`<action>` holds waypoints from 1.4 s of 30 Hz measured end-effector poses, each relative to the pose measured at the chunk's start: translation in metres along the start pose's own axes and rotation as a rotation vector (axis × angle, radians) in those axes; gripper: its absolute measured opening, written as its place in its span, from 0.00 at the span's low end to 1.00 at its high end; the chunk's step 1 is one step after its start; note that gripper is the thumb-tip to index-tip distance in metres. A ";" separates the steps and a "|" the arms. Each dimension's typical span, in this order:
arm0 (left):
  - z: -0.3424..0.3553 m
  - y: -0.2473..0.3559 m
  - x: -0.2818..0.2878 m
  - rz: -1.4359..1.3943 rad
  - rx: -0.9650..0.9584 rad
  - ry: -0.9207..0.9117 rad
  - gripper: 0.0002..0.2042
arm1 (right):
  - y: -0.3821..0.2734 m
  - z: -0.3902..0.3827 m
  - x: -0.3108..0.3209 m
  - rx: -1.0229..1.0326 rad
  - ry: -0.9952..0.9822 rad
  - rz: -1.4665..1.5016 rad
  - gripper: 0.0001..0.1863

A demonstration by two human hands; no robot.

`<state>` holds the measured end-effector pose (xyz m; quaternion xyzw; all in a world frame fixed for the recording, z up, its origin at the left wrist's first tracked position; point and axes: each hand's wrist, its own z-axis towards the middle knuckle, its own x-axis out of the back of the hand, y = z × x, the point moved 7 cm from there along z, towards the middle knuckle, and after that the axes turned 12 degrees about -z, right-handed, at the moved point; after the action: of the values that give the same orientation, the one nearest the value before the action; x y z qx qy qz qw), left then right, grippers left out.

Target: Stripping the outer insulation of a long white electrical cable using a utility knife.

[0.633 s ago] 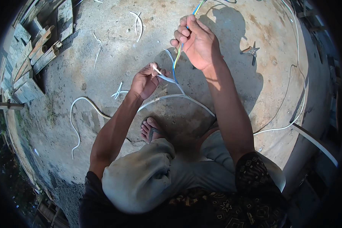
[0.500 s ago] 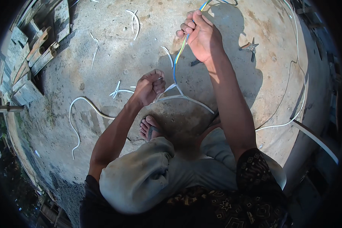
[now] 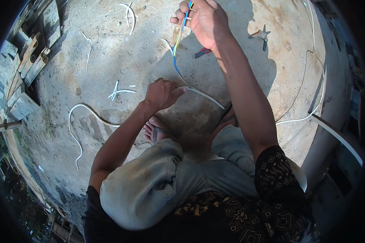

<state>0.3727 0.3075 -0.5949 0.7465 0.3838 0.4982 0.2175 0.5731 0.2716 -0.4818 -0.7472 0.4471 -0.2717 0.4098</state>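
My right hand point(image 3: 205, 22), at the top of the view, is closed loosely around the blue and yellow-green wires point(image 3: 177, 52), which hang down to a split white cable sheath. My left hand point(image 3: 162, 92) is lower, fingers curled on that white sheath point(image 3: 205, 95) just above my left foot. A red-handled tool point(image 3: 203, 51) lies partly hidden beside my right wrist. A metal hand tool point(image 3: 264, 36) rests farther right on the concrete floor point(image 3: 125, 60).
Weathered boards and bamboo pieces point(image 3: 30, 77) are heaped at left. Loose white offcuts point(image 3: 115, 92) and a winding white cable point(image 3: 79, 129) lie left of my feet. More cable point(image 3: 323, 81) runs along the right. A pale strip point(image 3: 340, 141) juts out at lower right.
My right hand has moved up and left with the wires. My left hand has turned knuckles-up and moved slightly right onto the sheath. More of the red-handled tool shows.
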 end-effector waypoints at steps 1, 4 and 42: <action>0.009 0.005 -0.001 0.141 -0.094 -0.003 0.20 | 0.001 -0.001 -0.018 0.167 -0.228 0.057 0.20; 0.027 -0.009 -0.017 0.088 -0.070 -0.034 0.20 | 0.029 -0.020 -0.057 0.353 -0.565 0.013 0.19; 0.017 -0.015 -0.046 -0.211 -0.155 0.238 0.13 | 0.089 0.002 -0.015 0.320 -0.225 -0.420 0.26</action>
<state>0.3732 0.2816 -0.6388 0.6188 0.4435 0.5857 0.2781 0.5276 0.2623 -0.5596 -0.7749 0.1855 -0.3329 0.5042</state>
